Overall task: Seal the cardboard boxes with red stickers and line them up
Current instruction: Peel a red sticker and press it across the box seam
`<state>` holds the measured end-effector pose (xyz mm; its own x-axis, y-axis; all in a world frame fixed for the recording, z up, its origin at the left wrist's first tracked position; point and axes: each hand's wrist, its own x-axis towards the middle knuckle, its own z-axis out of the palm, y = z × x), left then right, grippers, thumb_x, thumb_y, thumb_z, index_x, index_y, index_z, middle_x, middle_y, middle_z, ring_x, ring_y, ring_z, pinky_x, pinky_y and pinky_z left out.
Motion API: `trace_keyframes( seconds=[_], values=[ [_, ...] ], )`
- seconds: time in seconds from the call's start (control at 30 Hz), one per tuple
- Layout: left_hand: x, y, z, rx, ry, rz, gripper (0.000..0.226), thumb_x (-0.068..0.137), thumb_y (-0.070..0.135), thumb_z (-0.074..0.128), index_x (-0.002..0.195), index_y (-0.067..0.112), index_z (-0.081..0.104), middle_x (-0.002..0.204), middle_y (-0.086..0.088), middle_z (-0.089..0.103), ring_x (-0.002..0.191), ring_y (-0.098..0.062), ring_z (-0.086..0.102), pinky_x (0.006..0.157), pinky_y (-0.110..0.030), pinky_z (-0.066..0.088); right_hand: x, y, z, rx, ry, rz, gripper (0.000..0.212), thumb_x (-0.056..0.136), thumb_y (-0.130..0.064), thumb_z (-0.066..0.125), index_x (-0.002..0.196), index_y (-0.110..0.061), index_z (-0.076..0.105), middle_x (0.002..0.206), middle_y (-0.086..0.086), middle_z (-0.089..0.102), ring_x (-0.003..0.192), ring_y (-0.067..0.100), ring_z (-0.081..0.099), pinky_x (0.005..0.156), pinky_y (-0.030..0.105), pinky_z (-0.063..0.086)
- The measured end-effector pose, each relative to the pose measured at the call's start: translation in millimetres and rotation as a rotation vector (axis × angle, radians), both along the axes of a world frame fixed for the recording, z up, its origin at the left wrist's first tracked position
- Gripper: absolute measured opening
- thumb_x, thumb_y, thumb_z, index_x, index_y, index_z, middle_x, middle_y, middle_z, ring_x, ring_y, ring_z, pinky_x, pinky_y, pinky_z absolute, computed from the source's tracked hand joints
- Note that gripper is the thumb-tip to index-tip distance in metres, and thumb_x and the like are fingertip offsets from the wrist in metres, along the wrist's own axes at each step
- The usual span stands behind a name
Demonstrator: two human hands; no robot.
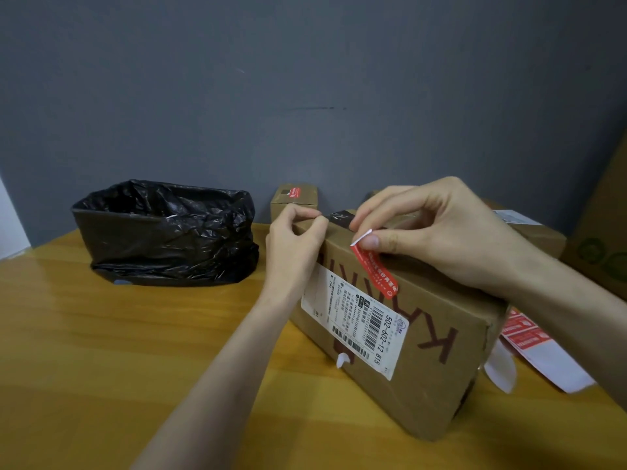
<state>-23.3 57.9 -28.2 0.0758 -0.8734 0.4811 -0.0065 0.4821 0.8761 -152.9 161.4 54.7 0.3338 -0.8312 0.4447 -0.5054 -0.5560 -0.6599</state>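
Table [101, 351]: wooden, set against grey wall [305, 79].
Cardboard box [434, 351]: centre-right on table; stiff, probably light; best steadied by top edge.
Red sticker [375, 274]: thin, floppy, tacky; lower end on box side, upper end pinched by right hand [431, 232].
Left hand [293, 242]: pinching box's top edge.
Count: three boxes on table, including small stickered box [295, 198] by wall; one sticker sheet [529, 337]; one black-lined bin [163, 239].

On table [101, 368]: box [431, 361] right of centre, bin [163, 239] back left, small box [293, 200] behind box. On box front: sticker [375, 271] above label [356, 330]. Sheet [543, 354] right of box.
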Motion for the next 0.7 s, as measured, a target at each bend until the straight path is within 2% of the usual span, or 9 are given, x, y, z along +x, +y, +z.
trace_keyframes(
  seconds=[0.1, 0.2, 0.3, 0.4, 0.5, 0.57, 0.63, 0.7],
  values=[
    [0.0, -0.2, -0.5, 0.0, 0.009, -0.018, 0.011, 0.076, 0.024, 0.057, 0.084, 0.018, 0.062, 0.086, 0.005, 0.062, 0.087, -0.013, 0.057, 0.076, -0.024, 0.044, 0.2, 2.8, -0.6, -0.012, -0.024, 0.006, 0.005, 0.072, -0.011, 0.07, 0.075, -0.011, 0.073, 0.087, 0.003, 0.067, 0.077, 0.003, 0.063, 0.066, 0.014, 0.051],
    [0.1, -1.5, -1.4, 0.011, 0.011, -0.025, 0.019, 0.07, 0.029, 0.055, 0.083, 0.017, 0.063, 0.086, 0.005, 0.063, 0.087, -0.013, 0.057, 0.077, -0.025, 0.045, 1.1, 5.2, -0.6, -0.017, -0.062, 0.021, 0.013, 0.067, -0.018, 0.067, 0.075, -0.01, 0.073, 0.086, 0.004, 0.067, 0.074, 0.004, 0.063, 0.066, 0.019, 0.052],
    [1.0, -4.0, -2.9, 0.017, 0.019, -0.038, 0.014, 0.072, 0.029, 0.059, 0.08, 0.018, 0.062, 0.088, 0.0, 0.065, 0.09, -0.019, 0.06, 0.078, -0.029, 0.047, 2.8, 6.5, -0.2, -0.006, -0.157, 0.066, 0.014, 0.067, -0.017, 0.066, 0.077, -0.008, 0.071, 0.082, 0.002, 0.066, 0.073, 0.007, 0.063, 0.066, 0.017, 0.052],
    [1.5, -5.2, -4.1, 0.013, 0.013, -0.047, 0.009, 0.074, 0.029, 0.062, 0.078, 0.021, 0.061, 0.089, -0.002, 0.065, 0.089, -0.02, 0.061, 0.074, -0.028, 0.046, 5.2, 6.7, -0.1, 0.019, -0.219, 0.084, 0.016, 0.068, -0.013, 0.066, 0.081, -0.005, 0.07, 0.08, 0.002, 0.066, 0.071, 0.009, 0.064, 0.065, 0.017, 0.052],
    [4.7, -8.5, 0.0, 0.024, -0.085, -0.048, 0.007, 0.078, 0.029, 0.063, 0.081, 0.023, 0.061, 0.09, 0.001, 0.065, 0.089, -0.017, 0.06, 0.075, -0.029, 0.045, 5.1, 6.0, 2.1, 0.033, -0.244, 0.042, 0.015, 0.067, -0.009, 0.069, 0.082, -0.007, 0.068, 0.078, -0.001, 0.067, 0.067, 0.013, 0.064, 0.063, 0.025, 0.057],
    [7.6, -8.9, 8.0, -0.005, -0.227, 0.031, 0.019, 0.076, 0.034, 0.061, 0.092, 0.024, 0.059, 0.102, 0.002, 0.063, 0.1, -0.017, 0.059, 0.087, -0.036, 0.047, 3.5, 8.3, 6.9, 0.033, -0.23, 0.016, 0.022, 0.068, 0.0, 0.071, 0.088, -0.01, 0.067, 0.079, -0.004, 0.067, 0.066, 0.016, 0.064, 0.062, 0.031, 0.059],
    [11.2, 1.6, 28.2, -0.083, -0.284, 0.115, 0.024, 0.08, 0.034, 0.059, 0.103, 0.027, 0.055, 0.113, 0.003, 0.058, 0.109, -0.013, 0.053, 0.098, -0.038, 0.042, -0.6, 12.3, 13.1, 0.022, -0.201, -0.018, 0.033, 0.07, 0.009, 0.069, 0.095, -0.012, 0.066, 0.087, -0.003, 0.066, 0.066, 0.014, 0.064, 0.059, 0.021, 0.056],
    [15.4, 23.2, 55.7, -0.156, -0.203, 0.0, 0.019, 0.09, 0.03, 0.056, 0.108, 0.024, 0.056, 0.113, 0.004, 0.059, 0.105, -0.007, 0.055, 0.096, -0.03, 0.043, -6.3, 16.6, 18.8, -0.005, -0.136, -0.074, 0.04, 0.071, 0.011, 0.069, 0.101, -0.016, 0.065, 0.099, 0.001, 0.064, 0.073, 0.014, 0.067, 0.06, 0.012, 0.051]
  ],
)
